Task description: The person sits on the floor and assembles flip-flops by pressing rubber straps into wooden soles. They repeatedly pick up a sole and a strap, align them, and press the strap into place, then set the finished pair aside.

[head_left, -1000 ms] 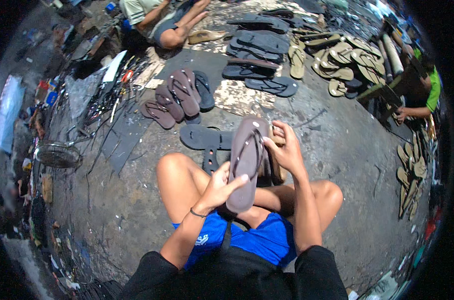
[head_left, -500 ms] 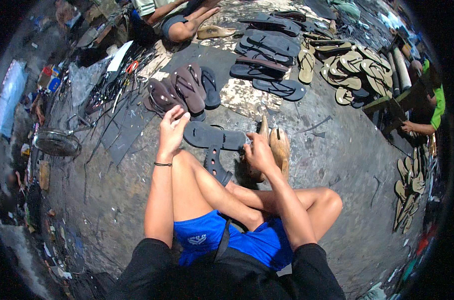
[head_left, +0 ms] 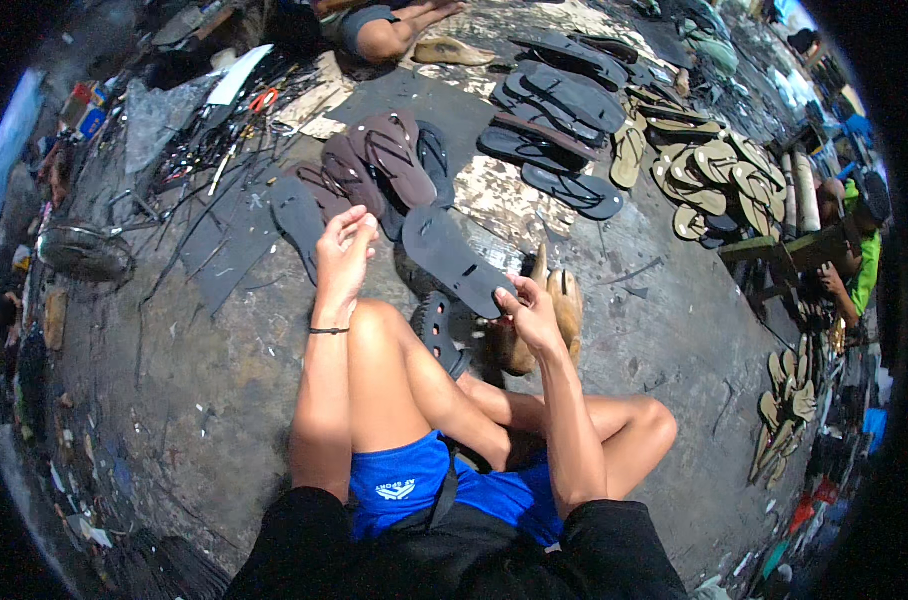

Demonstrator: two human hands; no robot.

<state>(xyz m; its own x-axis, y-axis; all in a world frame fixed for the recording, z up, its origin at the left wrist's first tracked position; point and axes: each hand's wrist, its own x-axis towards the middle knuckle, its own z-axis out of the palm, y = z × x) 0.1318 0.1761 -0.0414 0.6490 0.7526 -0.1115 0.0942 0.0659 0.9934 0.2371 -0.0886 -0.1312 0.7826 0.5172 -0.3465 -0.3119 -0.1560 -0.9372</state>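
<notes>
A dark grey sandal sole (head_left: 454,262) with small slots is tilted up in front of me. My right hand (head_left: 530,312) grips one end of it between thumb and fingers. To its left, my left hand (head_left: 346,252) is raised with bent fingers, thumb apart, and nothing visible in it. Just beyond that wrist is a second dark grey sole (head_left: 296,225), partly hidden by the hand. Wooden foot lasts (head_left: 566,300) stand beside my right hand. A dark clog with holes (head_left: 437,330) is on my foot below the held sole.
Brown flip-flops (head_left: 394,155) lie beyond my left hand. Stacks of dark flip-flops (head_left: 559,100) and a pile of tan ones (head_left: 719,185) are farther off. A round fan (head_left: 84,250) lies at left among scraps. Other people sit at the far side and the right.
My right hand has taken hold of the sole and lifted it at a slant. The second sole now shows to the left of my left hand. The view has shifted slightly.
</notes>
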